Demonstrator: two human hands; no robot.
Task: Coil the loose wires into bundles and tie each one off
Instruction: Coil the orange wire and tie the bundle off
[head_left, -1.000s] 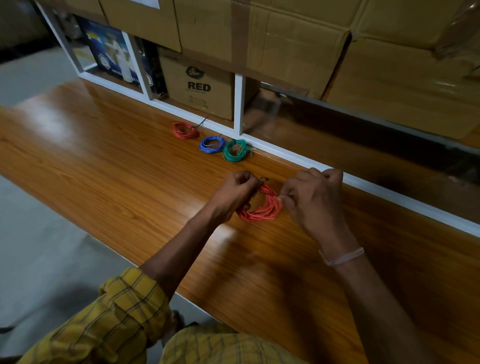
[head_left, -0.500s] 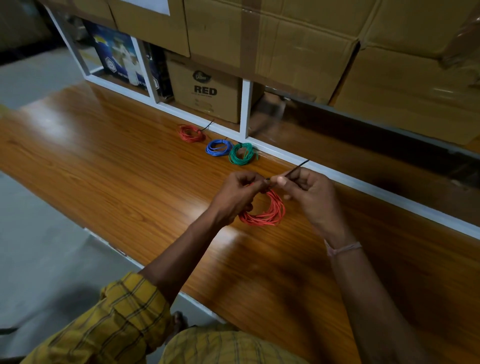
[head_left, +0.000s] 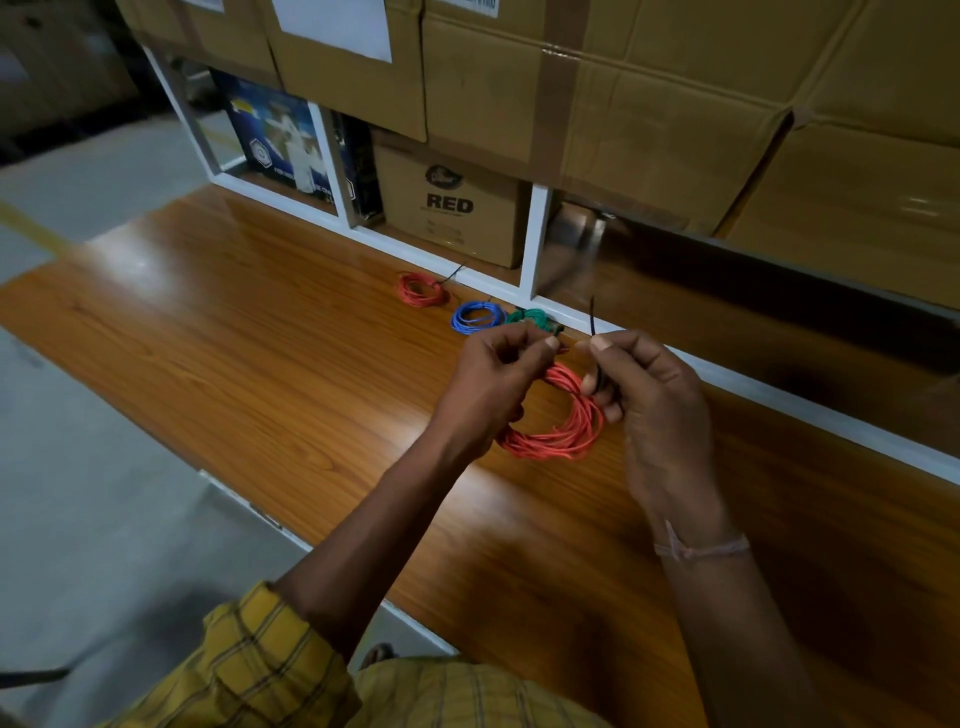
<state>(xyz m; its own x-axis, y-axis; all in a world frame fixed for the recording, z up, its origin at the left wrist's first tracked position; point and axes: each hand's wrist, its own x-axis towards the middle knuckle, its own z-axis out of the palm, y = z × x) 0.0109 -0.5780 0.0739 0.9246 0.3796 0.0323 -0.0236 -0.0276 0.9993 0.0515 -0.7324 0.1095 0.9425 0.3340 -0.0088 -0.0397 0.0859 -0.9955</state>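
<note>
Since the earlier frame the black tie (head_left: 594, 321) has swung from slanting up and away to nearly upright, and both hands sit slightly higher over the coil. The right hand (head_left: 649, 395) pinches the tie, whose long axis runs vertically above the thumb. The left hand (head_left: 493, 379) pinches the top of the orange wire coil (head_left: 558, 434), which hangs to the wooden tabletop (head_left: 260, 364) between the hands. Three tied bundles, red (head_left: 422, 289), blue (head_left: 477, 317) and green (head_left: 532, 318), lie beyond.

Storeroom, stacked cardboard boxes (head_left: 649, 104); wooden counter (head_left: 260, 353)
</note>
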